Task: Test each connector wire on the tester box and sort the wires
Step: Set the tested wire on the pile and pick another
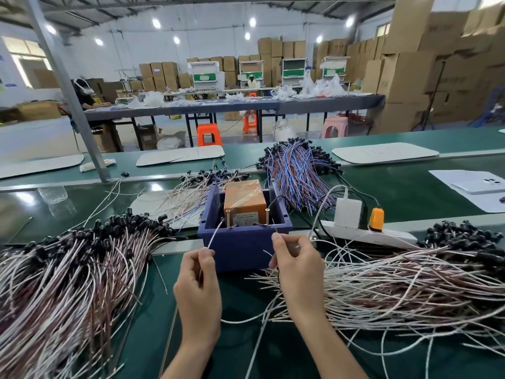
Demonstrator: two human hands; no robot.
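Warehouse cartons behind green wire-strewn bench.

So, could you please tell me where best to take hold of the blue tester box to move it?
Probably grip the blue tester box by its left and right walls, coming from above: the top is open and those rims stand bare, while brass posts and wires crowd the front edge.

The blue tester box is sitting upright between the left wire heap and right wire heap; a white wire is leaning toward, perhaps touching, its left brass post.
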